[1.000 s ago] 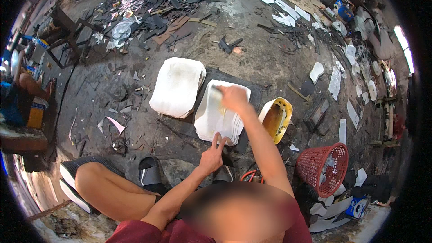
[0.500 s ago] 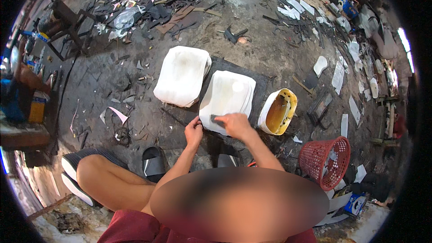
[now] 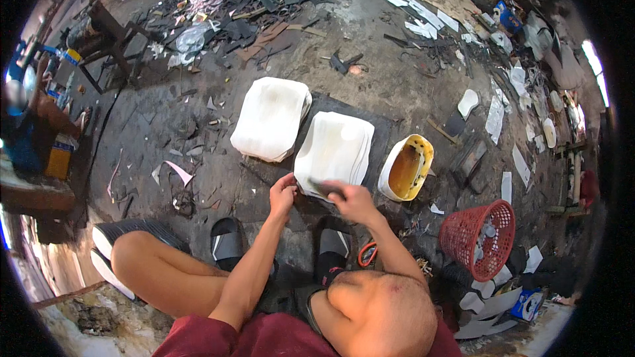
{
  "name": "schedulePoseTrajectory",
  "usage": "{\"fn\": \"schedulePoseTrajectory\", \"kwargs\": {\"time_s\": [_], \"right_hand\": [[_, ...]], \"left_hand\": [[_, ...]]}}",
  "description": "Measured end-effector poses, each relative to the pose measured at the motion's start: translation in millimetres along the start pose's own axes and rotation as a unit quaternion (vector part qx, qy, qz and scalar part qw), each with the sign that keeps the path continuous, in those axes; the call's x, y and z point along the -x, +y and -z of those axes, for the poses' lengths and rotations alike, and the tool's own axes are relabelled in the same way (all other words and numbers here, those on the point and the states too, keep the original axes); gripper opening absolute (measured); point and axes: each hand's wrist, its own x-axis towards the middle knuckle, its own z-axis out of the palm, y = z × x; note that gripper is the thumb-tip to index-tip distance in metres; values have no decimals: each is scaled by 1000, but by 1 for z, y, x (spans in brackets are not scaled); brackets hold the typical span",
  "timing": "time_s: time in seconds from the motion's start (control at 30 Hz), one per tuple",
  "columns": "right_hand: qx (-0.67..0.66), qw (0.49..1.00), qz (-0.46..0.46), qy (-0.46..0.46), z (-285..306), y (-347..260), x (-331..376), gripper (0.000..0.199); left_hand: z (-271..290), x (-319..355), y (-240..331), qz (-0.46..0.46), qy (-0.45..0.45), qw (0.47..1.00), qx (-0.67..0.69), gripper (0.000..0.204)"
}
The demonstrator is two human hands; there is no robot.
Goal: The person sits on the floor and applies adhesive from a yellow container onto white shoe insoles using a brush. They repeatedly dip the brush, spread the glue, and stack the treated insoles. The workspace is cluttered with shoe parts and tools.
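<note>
Two stacks of white sheets with rounded corners lie on the floor before me. The fingers of my left hand (image 3: 283,196) are pinched together at the lower left corner of the nearer stack (image 3: 337,145). My right hand (image 3: 357,203) grips a dark, flat spreader (image 3: 324,187), blurred by motion, over that stack's near edge. The farther stack (image 3: 270,116) sits to the left, untouched. To the right stands a cut-down yellowish tub (image 3: 390,188), holding an amber, glue-like liquid (image 3: 405,170).
A dark mat (image 3: 383,125) lies under the nearer stack. A red perforated basket (image 3: 456,231) leans at the right, near an orange-red loop (image 3: 366,253). Dark scraps (image 3: 248,23) litter the far floor. At the left edge is another person's arm (image 3: 56,116).
My right hand has drawn back toward me, and more of the dark spreader shows. My left hand keeps to the stack's corner. The view has shifted slightly, uncovering my right knee.
</note>
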Motion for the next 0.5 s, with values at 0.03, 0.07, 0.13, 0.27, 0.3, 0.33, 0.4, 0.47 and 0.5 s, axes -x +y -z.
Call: {"fn": "schedulePoseTrajectory", "kwargs": {"time_s": [0.03, 0.07, 0.13, 0.27, 0.3, 0.33, 0.4, 0.47, 0.5], "right_hand": [[-99, 989, 19, 112, 13, -2, -2, 38], [-212, 957, 0, 197, 26, -2, -5, 40], [-321, 886, 9, 335, 50, -1, -5, 37], [-364, 820, -2, 442, 63, -1, -7, 33], [-370, 814, -1, 448, 60, -2, -7, 32], [-374, 808, -8, 455, 56, -2, -6, 32], [-382, 801, -22, 461, 46, -1, -4, 31], [-383, 794, -26, 472, 37, 2, -1, 31], [-390, 790, -38, 471, 35, 3, 0, 33]], "left_hand": [[-5, 0, 4, 8, -8, 997, 79, 46], [-12, 3, 6, 35, -6, 988, 152, 47], [-32, 11, 13, 31, 2, 981, 194, 52], [-84, 28, 39, -63, 36, 994, 78, 65], [-91, 26, 52, -96, 52, 991, 74, 63], [-89, 22, 65, -152, 36, 983, 99, 63], [-81, 8, 94, -188, 14, 974, 121, 62], [-56, -9, 119, -231, -18, 953, 197, 63], [-40, -18, 130, -234, -6, 945, 231, 65]]}}
